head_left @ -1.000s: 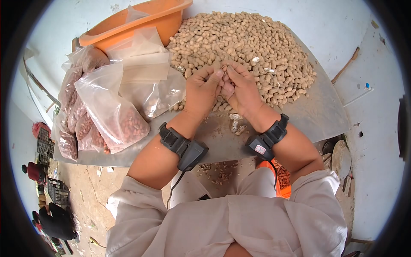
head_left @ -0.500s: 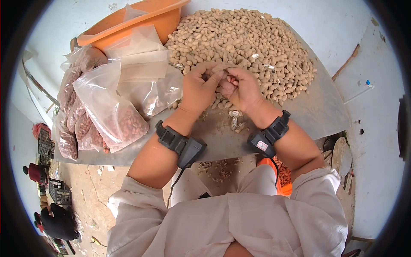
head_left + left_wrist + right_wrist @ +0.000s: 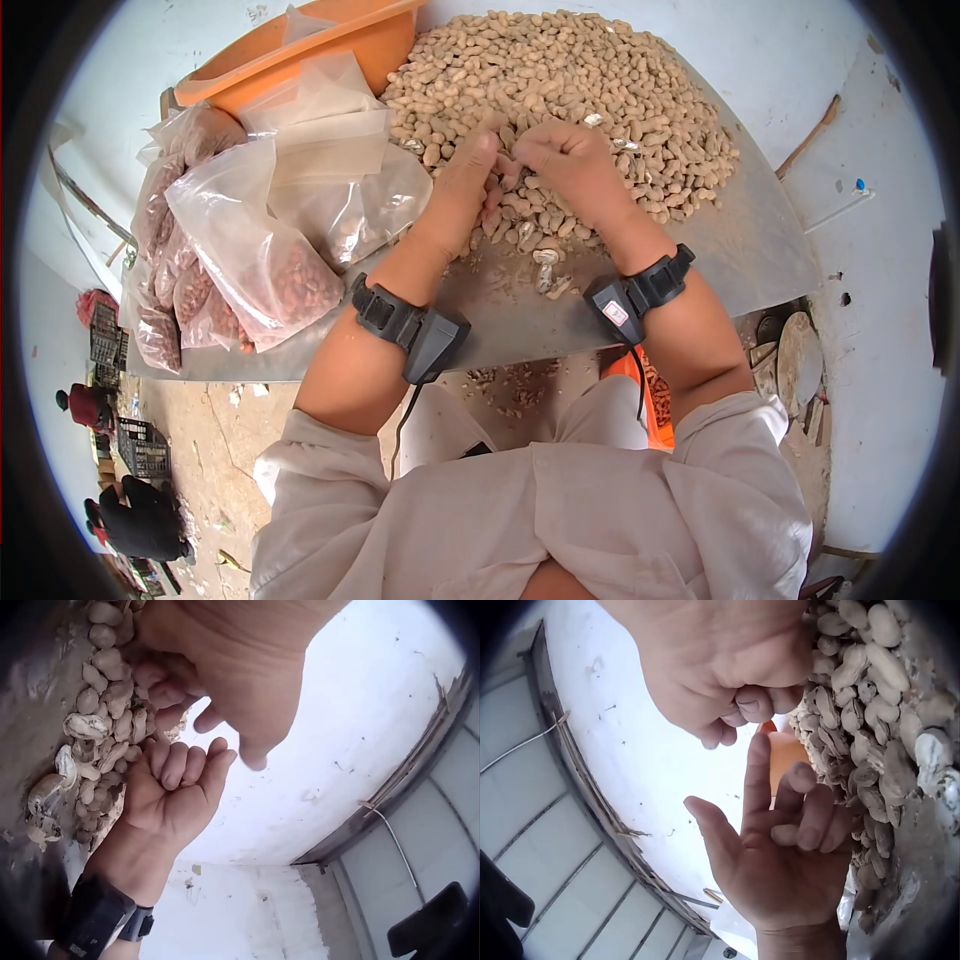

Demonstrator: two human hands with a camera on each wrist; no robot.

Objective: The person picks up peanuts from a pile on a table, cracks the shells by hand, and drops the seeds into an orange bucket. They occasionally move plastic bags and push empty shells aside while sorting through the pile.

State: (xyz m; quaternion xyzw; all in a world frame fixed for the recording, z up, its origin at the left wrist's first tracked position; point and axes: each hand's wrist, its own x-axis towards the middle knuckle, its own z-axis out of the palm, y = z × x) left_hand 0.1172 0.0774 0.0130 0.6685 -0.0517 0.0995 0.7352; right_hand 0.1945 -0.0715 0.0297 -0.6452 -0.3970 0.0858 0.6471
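Both hands meet in front of a large pile of unshelled peanuts [image 3: 600,85]. My left hand [image 3: 465,190] is turned palm up at the pile's near left side. Its index finger and thumb stand out, while the other fingers curl over a small pale oval peanut piece [image 3: 784,835] in the right wrist view. Just to the right, my right hand [image 3: 572,165] is palm down over the pile, fingers curled in and the thumb against the index finger. Nothing shows between them. Opened pale shells [image 3: 545,272] lie on the table near the pile's front.
Clear plastic bags [image 3: 265,250] of reddish kernels lean together at the left of the metal table [image 3: 490,325]. Behind them stands an orange basin [image 3: 385,50]. Below the table edge is an orange container [image 3: 655,395] with reddish contents. Two people and dark crates [image 3: 142,450] appear far left.
The hands, which were together over a peanut with reddish kernels showing, have drawn apart. My right hand has moved up and right; my left has turned palm up.
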